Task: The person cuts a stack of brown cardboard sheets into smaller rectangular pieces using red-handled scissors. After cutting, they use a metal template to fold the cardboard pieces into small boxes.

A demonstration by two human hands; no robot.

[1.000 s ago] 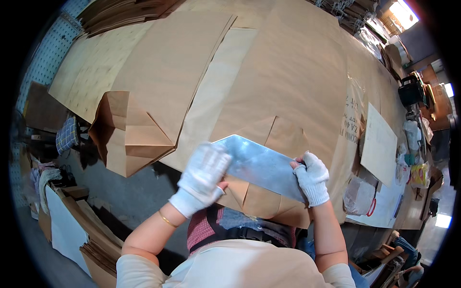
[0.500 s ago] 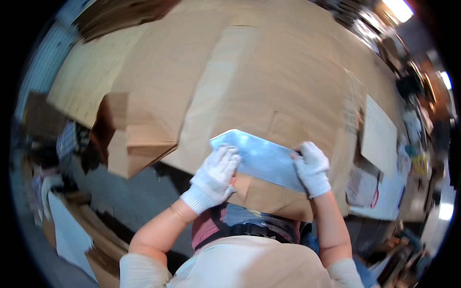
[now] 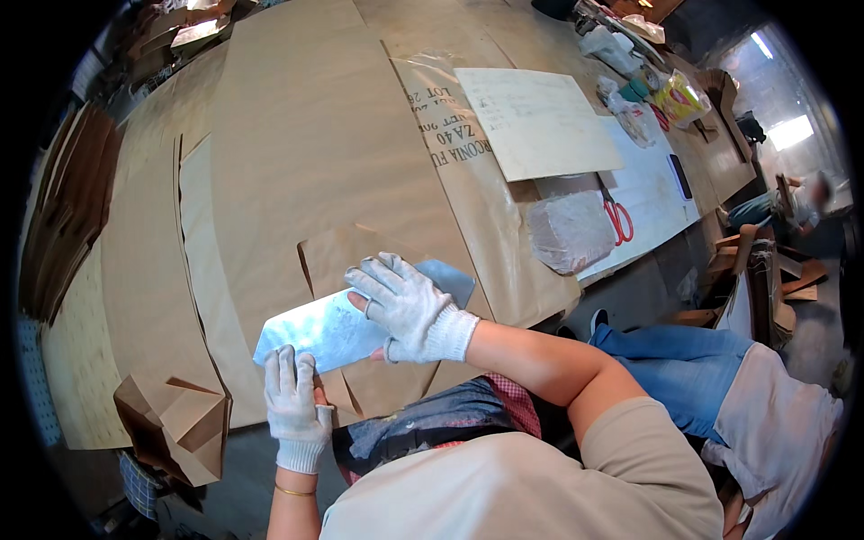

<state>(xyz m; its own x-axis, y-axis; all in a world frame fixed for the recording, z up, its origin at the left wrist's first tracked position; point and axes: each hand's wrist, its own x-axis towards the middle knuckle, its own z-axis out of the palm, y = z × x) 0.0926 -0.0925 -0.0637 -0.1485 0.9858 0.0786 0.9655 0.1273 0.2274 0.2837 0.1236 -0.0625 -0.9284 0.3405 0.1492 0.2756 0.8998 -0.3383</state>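
A shiny metal plate [image 3: 310, 328] with clipped corners lies slantwise on brown paper [image 3: 306, 144] at the table's near edge. My left hand [image 3: 297, 405], in a white fingerless-tip glove, rests its straightened fingers on the plate's near left edge. Across the plate's right half lies my right hand [image 3: 409, 306], gloved the same way, palm down with its fingers stretched out. A folded paper piece [image 3: 337, 252] shows beyond and below the plate; the part beneath the metal is hidden.
At left stand an opened paper bag [image 3: 175, 427] and a stack of brown sheets [image 3: 67, 198]. To the right lie a white board [image 3: 531, 121], a plastic-wrapped pack [image 3: 571, 232], red-handled scissors [image 3: 618, 216] and a phone [image 3: 679, 177]. Another person [image 3: 684, 378] is close on my right.
The view has swung to the right. The plate now slants the other way, its left end nearer me. My right hand has moved from the plate's right end onto its top.
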